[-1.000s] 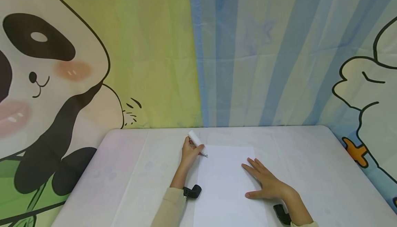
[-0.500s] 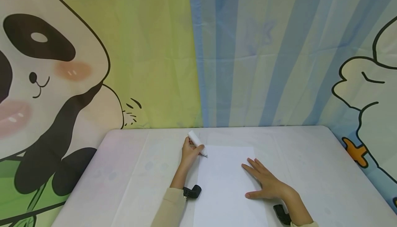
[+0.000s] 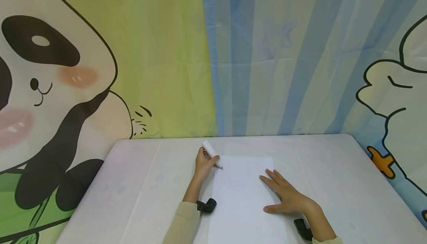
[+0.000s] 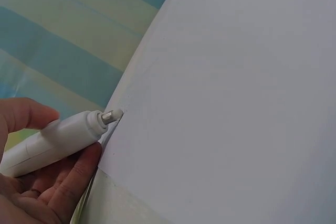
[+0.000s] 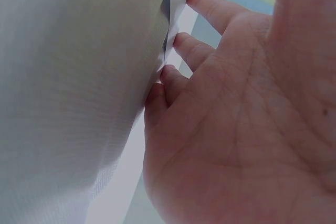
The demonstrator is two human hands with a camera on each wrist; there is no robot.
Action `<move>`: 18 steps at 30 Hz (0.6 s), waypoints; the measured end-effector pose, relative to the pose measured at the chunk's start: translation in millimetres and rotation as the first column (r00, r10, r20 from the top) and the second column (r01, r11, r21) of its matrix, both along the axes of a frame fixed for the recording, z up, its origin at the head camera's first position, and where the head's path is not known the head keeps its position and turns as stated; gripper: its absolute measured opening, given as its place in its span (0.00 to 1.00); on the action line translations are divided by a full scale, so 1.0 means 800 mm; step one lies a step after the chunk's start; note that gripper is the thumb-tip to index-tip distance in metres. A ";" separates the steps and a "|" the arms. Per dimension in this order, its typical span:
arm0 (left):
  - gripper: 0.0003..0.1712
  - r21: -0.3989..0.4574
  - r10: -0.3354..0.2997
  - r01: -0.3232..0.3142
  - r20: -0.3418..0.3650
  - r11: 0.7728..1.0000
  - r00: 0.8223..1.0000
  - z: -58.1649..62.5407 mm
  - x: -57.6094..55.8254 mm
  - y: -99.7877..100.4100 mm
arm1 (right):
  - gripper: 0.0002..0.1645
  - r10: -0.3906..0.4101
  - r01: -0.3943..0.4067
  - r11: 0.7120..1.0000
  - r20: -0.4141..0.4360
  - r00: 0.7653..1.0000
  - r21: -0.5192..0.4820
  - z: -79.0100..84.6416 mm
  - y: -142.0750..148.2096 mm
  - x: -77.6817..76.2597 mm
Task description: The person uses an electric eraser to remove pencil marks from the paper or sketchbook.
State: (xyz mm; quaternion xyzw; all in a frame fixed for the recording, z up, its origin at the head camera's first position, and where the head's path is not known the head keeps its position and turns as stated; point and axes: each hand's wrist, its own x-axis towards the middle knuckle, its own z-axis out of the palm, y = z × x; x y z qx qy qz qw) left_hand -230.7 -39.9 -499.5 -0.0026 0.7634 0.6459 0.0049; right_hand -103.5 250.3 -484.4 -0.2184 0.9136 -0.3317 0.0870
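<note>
My left hand (image 3: 203, 167) holds a thick white electric eraser (image 3: 211, 152) by its barrel, thumb on one side and fingers on the other. In the left wrist view, the electric eraser (image 4: 58, 142) has a silver collar and a small pale tip, right at the paper's edge. A white sheet of paper (image 3: 245, 195) lies under it, the tip at its upper left corner. My right hand (image 3: 287, 196) rests on the sheet's right side, fingers straight and spread. In the right wrist view, the right hand's fingertips (image 5: 184, 40) touch down on the pale surface.
A white-covered table (image 3: 160, 192) spreads around the sheet. Behind it hangs a yellow and blue-striped curtain (image 3: 273, 58), with a large printed panda (image 3: 50, 77) at the left. Both wrists wear a black camera, the left wrist camera (image 3: 207, 205) overhanging the sheet's left edge.
The head view has shifted very slightly. Both hands, the electric eraser and the sheet stay where they were.
</note>
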 end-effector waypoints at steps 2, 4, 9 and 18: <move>0.33 -0.003 0.005 -0.005 0.002 1.000 1.000 -0.006 -0.003 0.000 | 0.58 0.001 -0.001 1.000 0.000 1.000 0.002 0.000 0.000 0.000; 0.33 -0.001 0.005 -0.005 -0.001 1.000 1.000 -0.008 -0.004 0.000 | 0.58 0.001 -0.001 1.000 0.000 1.000 0.004 -0.001 0.000 -0.001; 0.33 0.019 -0.001 0.001 -0.001 1.000 1.000 -0.009 -0.003 -0.001 | 0.58 -0.004 0.004 1.000 0.006 1.000 0.005 -0.002 0.001 -0.001; 0.33 0.017 -0.013 0.013 0.018 1.000 1.000 0.001 0.001 -0.001 | 0.58 -0.010 0.010 1.000 0.007 1.000 0.001 -0.003 0.000 0.000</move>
